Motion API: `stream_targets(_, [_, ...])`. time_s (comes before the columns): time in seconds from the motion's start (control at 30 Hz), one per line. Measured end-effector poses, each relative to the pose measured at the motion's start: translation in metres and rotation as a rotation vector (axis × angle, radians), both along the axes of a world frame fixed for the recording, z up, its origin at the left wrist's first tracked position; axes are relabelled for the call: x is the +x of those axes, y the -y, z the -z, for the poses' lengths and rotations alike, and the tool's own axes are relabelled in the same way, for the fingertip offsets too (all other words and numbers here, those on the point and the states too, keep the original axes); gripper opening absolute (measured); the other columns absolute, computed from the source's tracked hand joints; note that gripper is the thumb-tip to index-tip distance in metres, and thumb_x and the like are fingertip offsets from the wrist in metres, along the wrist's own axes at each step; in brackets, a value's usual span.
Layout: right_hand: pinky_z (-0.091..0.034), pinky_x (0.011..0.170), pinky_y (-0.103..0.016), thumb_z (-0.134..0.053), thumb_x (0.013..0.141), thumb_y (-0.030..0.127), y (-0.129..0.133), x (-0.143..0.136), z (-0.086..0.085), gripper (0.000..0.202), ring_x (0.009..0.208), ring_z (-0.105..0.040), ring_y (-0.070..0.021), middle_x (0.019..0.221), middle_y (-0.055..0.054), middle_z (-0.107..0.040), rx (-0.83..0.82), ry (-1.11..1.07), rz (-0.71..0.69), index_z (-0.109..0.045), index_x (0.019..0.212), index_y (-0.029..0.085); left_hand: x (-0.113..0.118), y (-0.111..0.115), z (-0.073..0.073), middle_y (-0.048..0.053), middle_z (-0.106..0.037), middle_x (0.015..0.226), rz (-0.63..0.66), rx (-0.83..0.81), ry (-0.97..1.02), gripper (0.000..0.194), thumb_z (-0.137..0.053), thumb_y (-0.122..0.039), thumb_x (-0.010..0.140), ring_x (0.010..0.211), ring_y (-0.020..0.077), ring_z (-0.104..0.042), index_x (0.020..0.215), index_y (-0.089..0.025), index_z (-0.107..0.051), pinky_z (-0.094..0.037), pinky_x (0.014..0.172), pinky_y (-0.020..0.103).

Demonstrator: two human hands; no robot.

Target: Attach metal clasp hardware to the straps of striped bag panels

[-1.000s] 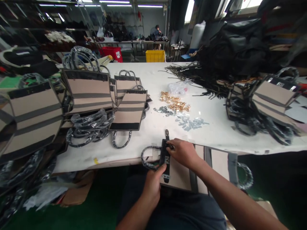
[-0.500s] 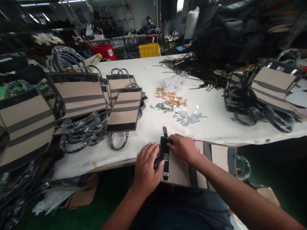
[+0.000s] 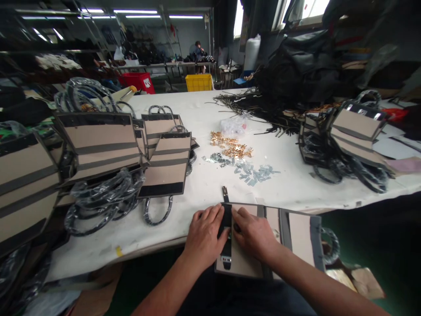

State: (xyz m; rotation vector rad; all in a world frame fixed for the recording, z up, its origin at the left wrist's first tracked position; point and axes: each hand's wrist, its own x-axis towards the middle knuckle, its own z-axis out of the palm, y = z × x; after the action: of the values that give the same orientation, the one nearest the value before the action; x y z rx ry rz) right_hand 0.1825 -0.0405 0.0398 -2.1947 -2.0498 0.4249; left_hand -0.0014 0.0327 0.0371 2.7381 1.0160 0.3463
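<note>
Single head-worn view, from above and behind the left hand [image 3: 204, 232] and right hand [image 3: 255, 230], quite near to them, facing forward and down across the white worktable [image 3: 190, 107], reaching far to the yellow crate [image 3: 199, 83].

Fingers [image 3: 210, 215] on dark-banded beige panel [image 3: 244, 260]

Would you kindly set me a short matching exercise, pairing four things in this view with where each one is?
1. Yellow crate
2. Opened-out panel
3. Gold-coloured pieces
4. Dark cords

A. Beneath the left hand and right hand
B. Trailing from the big dark heap
C. Beyond the far edge of the white table
D. Between the clear plastic bag and silvery strips

Pairs: 1-C, 2-A, 3-D, 4-B
</note>
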Motion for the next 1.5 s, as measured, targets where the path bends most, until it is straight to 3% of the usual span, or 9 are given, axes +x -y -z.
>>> stream_targets(0.37, [-0.056,0.085,-0.033,-0.056,0.089,0.020,-0.007,-0.013,-0.004,0.053,0.106,-0.073,-0.0283,0.129,-0.016,-0.069,0.035,-0.013,0.006,-0.058,0.141,0.016,-0.001,0.000,0.004,0.007,-0.055,0.159,0.003,0.079,-0.081,0.052,-0.050,-0.035,0.104,0.142,0.0277,-0.051,0.154,-0.020,-0.052,-0.039,0.115,0.051])
stream_targets(0.67, [-0.057,0.086,-0.037,-0.058,0.093,0.027,-0.009,-0.017,-0.011,0.049,0.105,-0.074,-0.0302,0.130,-0.019,-0.069,0.062,0.048,-0.037,-0.058,0.139,0.012,0.001,0.004,0.003,0.014,-0.054,0.159,0.072,0.183,-0.154,0.055,-0.045,-0.032,0.105,0.135,0.0321,-0.053,0.156,-0.014,-0.048,-0.043,0.109,0.053])
stream_targets(0.83, [-0.055,0.080,-0.035,-0.064,0.089,0.029,-0.005,-0.018,-0.022,0.041,0.096,-0.075,-0.0296,0.118,-0.016,-0.074,0.089,0.057,-0.029,-0.068,0.127,0.014,-0.004,0.006,-0.004,0.015,-0.055,0.157,0.062,0.144,-0.097,0.055,-0.050,-0.033,0.103,0.133,0.0324,-0.054,0.154,-0.015,-0.050,-0.043,0.108,0.051])
stream_targets(0.97, [-0.051,0.084,-0.030,-0.059,0.095,0.033,-0.013,0.009,-0.035,0.027,0.098,-0.075,-0.0240,0.110,-0.007,-0.079,0.125,-0.014,0.077,-0.079,0.110,0.024,-0.011,0.002,-0.010,0.011,-0.058,0.155,0.056,0.043,-0.025,0.055,-0.055,-0.041,0.102,0.135,0.0310,-0.054,0.153,-0.021,-0.052,-0.042,0.109,0.051])
stream_targets(1.07, [-0.050,0.089,-0.030,-0.056,0.098,0.036,-0.035,0.047,-0.040,0.035,0.112,-0.071,-0.0236,0.127,-0.006,-0.077,0.146,-0.010,0.231,-0.077,0.124,0.028,-0.015,-0.003,-0.007,0.009,-0.059,0.154,0.060,-0.004,0.008,0.057,-0.060,-0.043,0.099,0.137,0.0305,-0.053,0.153,-0.024,-0.054,-0.041,0.110,0.051])
stream_targets(1.13, [-0.050,0.086,-0.032,-0.058,0.096,0.041,-0.054,0.074,-0.036,0.041,0.113,-0.070,-0.0260,0.131,-0.008,-0.075,0.116,0.004,0.301,-0.076,0.129,0.026,-0.015,-0.005,-0.003,0.008,-0.059,0.155,0.048,-0.014,0.036,0.056,-0.061,-0.042,0.099,0.137,0.0296,-0.053,0.152,-0.025,-0.055,-0.041,0.111,0.051])
stream_targets(1.27, [-0.049,0.076,-0.030,-0.066,0.089,0.047,-0.085,0.109,-0.017,0.041,0.102,-0.072,-0.0258,0.122,-0.009,-0.079,0.032,-0.001,0.382,-0.081,0.121,0.026,-0.012,-0.007,0.005,0.007,-0.060,0.153,0.007,-0.005,0.078,0.045,-0.054,-0.037,0.104,0.135,0.0275,-0.053,0.148,-0.026,-0.059,-0.041,0.110,0.048])
stream_targets(1.37, [-0.048,0.075,-0.030,-0.067,0.087,0.048,-0.093,0.119,-0.005,0.039,0.099,-0.072,-0.0255,0.118,-0.008,-0.080,0.028,-0.013,0.404,-0.082,0.117,0.027,-0.010,-0.007,0.006,0.007,-0.062,0.149,-0.010,-0.001,0.092,0.042,-0.052,-0.035,0.106,0.131,0.0272,-0.054,0.146,-0.027,-0.060,-0.042,0.107,0.048])
stream_targets(1.5, [-0.046,0.074,-0.029,-0.067,0.087,0.048,-0.094,0.123,-0.003,0.036,0.094,-0.071,-0.0245,0.111,-0.007,-0.081,0.047,-0.039,0.382,-0.084,0.110,0.026,-0.006,-0.009,0.003,0.007,-0.067,0.135,-0.034,-0.022,0.100,0.043,-0.059,-0.035,0.103,0.123,0.0274,-0.057,0.144,-0.028,-0.062,-0.044,0.101,0.046])
